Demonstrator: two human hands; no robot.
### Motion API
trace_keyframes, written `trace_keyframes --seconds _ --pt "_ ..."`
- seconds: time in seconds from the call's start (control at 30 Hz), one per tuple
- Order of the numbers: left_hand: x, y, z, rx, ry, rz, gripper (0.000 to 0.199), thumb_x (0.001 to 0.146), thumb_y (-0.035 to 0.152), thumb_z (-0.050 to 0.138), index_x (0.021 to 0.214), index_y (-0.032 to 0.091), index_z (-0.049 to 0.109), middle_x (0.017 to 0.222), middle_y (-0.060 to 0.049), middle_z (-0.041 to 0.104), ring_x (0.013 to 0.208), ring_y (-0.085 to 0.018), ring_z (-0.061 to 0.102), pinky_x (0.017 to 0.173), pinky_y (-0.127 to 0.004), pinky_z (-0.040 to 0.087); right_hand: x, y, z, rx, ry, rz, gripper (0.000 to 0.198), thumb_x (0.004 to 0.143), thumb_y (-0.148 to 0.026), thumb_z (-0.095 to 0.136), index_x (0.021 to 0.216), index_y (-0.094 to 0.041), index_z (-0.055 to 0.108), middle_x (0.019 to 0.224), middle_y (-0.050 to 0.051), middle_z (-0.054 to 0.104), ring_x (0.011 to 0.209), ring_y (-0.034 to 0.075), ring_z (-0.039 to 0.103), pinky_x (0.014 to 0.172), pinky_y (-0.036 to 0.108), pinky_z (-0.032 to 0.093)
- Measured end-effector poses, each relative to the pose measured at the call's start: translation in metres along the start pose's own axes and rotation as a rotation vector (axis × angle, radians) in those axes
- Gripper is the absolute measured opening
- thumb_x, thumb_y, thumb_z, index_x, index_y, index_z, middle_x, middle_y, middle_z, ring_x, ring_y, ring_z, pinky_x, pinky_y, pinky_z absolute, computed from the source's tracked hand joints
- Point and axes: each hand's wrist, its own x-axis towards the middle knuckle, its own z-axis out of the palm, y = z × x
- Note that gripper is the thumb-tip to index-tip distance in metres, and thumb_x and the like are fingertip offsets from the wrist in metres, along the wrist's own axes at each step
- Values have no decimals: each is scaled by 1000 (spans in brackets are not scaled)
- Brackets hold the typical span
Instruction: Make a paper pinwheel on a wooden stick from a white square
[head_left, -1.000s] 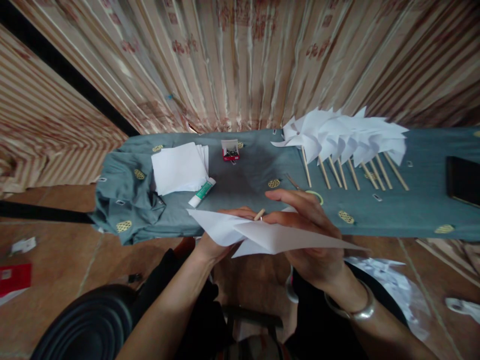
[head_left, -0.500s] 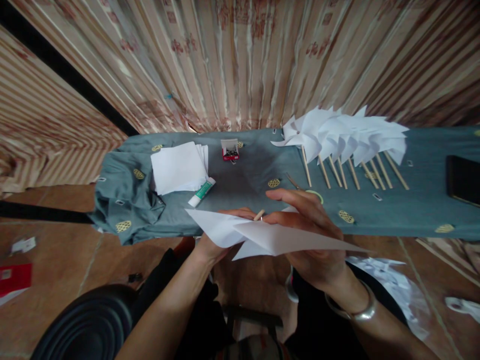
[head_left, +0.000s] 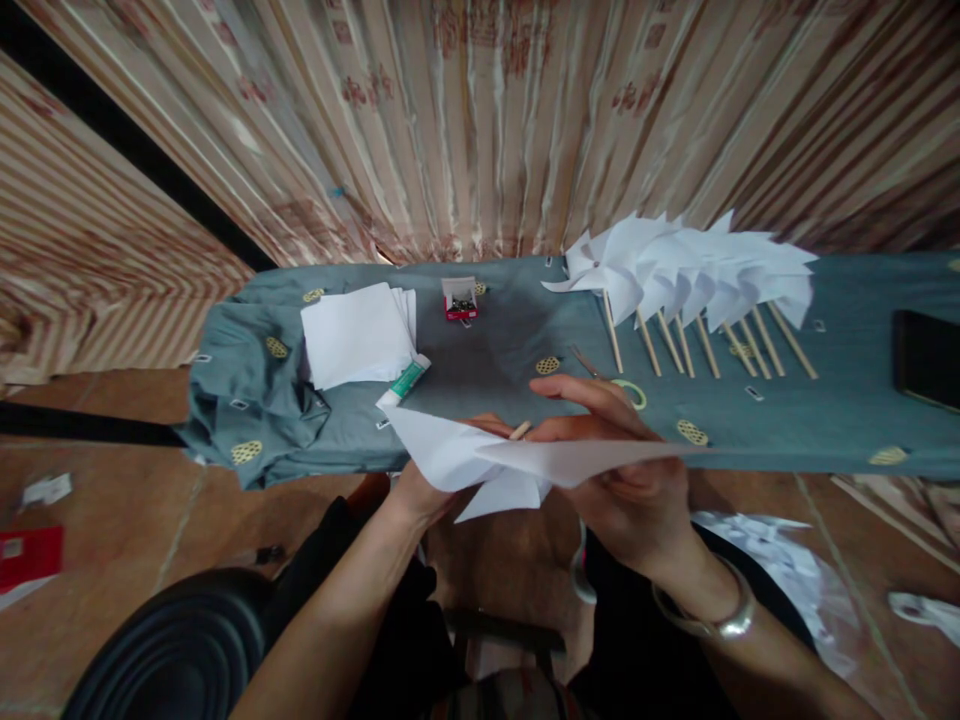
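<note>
A white paper pinwheel [head_left: 442, 452] is between my hands, just off the table's front edge, with its blades spread sideways. The tip of a wooden stick [head_left: 520, 431] shows behind its centre. From the left, my left hand [head_left: 426, 492] grips the pinwheel; most of its fingers are hidden by the paper. My right hand [head_left: 637, 500] is closed around the pinwheel's centre from the right, the upper finger stretched out above the stick tip. What its fingertips press on is partly covered by a blade.
On the cloth-covered table [head_left: 495, 370] are a paper stack [head_left: 358, 335], a glue stick [head_left: 405, 381], a small red box of metal pins [head_left: 460, 300], scissors [head_left: 634, 393] and several finished pinwheels [head_left: 675, 265]. A dark phone-like object [head_left: 926, 355] lies far right. A black stool [head_left: 172, 650] stands lower left.
The pinwheel has turned and tilted slightly, its right blade now seen more edge-on. My right hand has shifted a little, uncovering more of the scissors' handle.
</note>
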Motion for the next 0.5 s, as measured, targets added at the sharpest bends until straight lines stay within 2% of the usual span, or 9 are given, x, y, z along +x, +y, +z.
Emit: trace_keyframes --seconds 0.13,0.2,0.33,0.43,0.5 --pt "0 -3 -4 107 125 -15 27 57 31 86 76 16 75 76 -5 71 79 -21 64 80 -32 51 0 4 6 197 -1 281 13 82 -26 69 93 -24 74 117 6 71 95 22 68 81 36 56" --pt "0 -4 -4 149 161 -26 34 55 30 86 83 15 76 80 -7 74 88 -26 66 84 -35 51 0 10 11 341 -16 445 17 79 -32 71 94 -22 73 106 6 74 82 19 68 69 31 55" --pt "1 -11 -4 91 190 -164 41 54 37 86 86 13 77 73 -8 74 79 -27 69 66 -33 54 0 26 22 545 -38 688 24 71 -41 77 72 -19 68 69 2 70 59 14 58 54 26 47" --pt "3 -21 -4 5 215 -208 46 50 39 88 85 12 77 69 -9 74 71 -27 70 56 -29 51 1 35 30 640 -15 808 29 63 -42 80 69 -18 66 63 0 66 55 11 53 53 25 43" --pt "5 -27 -4 -51 220 -228 47 48 40 88 83 11 77 68 -10 74 69 -27 71 57 -29 53 3 38 33 689 -8 862 31 60 -42 82 71 -18 66 64 -1 67 55 11 53 54 24 43"
